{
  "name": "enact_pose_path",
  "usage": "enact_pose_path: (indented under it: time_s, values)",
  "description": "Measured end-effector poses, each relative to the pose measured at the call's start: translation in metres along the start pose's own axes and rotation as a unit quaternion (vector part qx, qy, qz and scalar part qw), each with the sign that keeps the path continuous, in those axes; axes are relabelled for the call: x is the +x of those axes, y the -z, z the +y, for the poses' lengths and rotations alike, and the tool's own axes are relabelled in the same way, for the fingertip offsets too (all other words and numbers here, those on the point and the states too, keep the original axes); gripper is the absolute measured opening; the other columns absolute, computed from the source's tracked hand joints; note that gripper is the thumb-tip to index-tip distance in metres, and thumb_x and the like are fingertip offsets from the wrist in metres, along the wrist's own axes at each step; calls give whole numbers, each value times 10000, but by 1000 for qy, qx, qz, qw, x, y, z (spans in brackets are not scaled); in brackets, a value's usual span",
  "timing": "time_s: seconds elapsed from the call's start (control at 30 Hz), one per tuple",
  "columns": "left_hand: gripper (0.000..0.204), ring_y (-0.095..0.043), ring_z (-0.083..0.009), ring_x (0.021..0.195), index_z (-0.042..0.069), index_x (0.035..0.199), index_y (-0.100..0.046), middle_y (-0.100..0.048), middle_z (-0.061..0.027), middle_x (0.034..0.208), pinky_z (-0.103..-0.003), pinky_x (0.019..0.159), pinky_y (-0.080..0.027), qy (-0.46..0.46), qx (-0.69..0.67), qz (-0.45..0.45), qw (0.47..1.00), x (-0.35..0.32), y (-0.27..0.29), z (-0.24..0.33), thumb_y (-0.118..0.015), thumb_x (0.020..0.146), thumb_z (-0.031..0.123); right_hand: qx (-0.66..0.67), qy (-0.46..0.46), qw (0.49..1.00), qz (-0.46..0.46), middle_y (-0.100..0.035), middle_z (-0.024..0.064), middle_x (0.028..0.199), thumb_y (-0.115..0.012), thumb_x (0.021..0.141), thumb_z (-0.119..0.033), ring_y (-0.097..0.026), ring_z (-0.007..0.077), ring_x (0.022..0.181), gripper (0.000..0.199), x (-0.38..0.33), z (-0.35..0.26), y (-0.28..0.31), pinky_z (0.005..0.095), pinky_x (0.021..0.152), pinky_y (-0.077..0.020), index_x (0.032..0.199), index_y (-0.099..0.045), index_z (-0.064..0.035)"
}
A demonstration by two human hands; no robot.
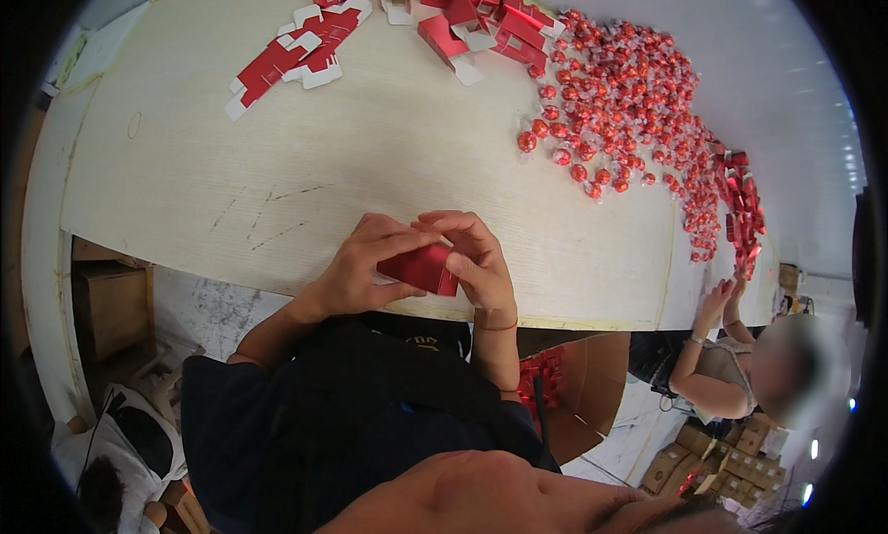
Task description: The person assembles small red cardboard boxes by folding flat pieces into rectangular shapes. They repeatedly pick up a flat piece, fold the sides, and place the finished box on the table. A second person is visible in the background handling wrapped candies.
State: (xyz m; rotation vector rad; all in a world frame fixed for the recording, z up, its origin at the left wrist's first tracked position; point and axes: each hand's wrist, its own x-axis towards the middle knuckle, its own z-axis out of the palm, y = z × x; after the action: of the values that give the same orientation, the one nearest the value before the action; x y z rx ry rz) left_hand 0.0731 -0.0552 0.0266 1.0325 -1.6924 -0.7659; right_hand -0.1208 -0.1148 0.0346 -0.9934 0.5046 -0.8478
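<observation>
Close to the table's front edge, a small red cardboard box [421, 269] is held between my two hands. My left hand [368, 261] grips its left end, thumb below and fingers over the top. My right hand [476, 261] closes on the right end, with the thumb pressed against the box's corner. The fingers hide much of the box, so I cannot tell whether anything is inside. Flat unfolded red and white cartons [298, 53] lie at the far left. Open, shaped red boxes [481, 25] are heaped at the far middle.
A large spread of red-wrapped candies [629, 99] covers the far right of the pale table [203, 155]. More red boxes [743, 201] lie beyond it, near a co-worker's hands [721, 298]. A large cardboard carton [587, 377] with red things inside stands below the table edge.
</observation>
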Motion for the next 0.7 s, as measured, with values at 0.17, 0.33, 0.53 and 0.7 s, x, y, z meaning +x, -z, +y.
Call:
enact_pose_path:
  time_s: [0.17, 0.33, 0.53, 0.7]
  values:
    - [675, -564, -287, 1069, 48, 1290, -579, -618, -110, 1160, -405, 961, -417, 76, 65, -32, 994, 7, 19, -18, -839, 691, 220, -186, 10, 982, 21, -581, 54, 1157, -764, 795, -73, -582, 150, 1036, 432, 3, 3, -8, 260, 803, -515, 1188, -592, -31]
    - [798, -500, -315, 1245, 29, 1348, -490, -530, -172, 1336, -396, 1045, -397, 126, 189, -4, 974, 52, 105, -102, -836, 710, 359, -303, 41, 949, 75, -584, 40, 1095, -767, 785, -46, -612, 127, 867, 436, 29, 19, 22, 240, 656, -530, 1173, -567, -33]
    - [942, -536, -340, 1169, -9, 1342, -451, -531, -190, 1309, -414, 1006, -428, 265, 426, 104, 859, 88, 236, -183, -880, 591, 365, -380, 173, 878, 232, -304, 165, 1502, -772, 794, -202, -332, 299, 1370, 725, 29, 20, 22, 495, 1082, -322, 1412, -418, -67]
    - [834, -521, -339, 1152, 21, 1316, -486, -547, -174, 1225, -423, 978, -440, 141, 418, 176, 880, 71, 192, -135, -862, 618, 280, -354, 173, 900, 187, -478, 183, 1380, -719, 836, -138, -478, 257, 1262, 561, 28, 25, 35, 392, 987, -430, 1345, -501, -50]
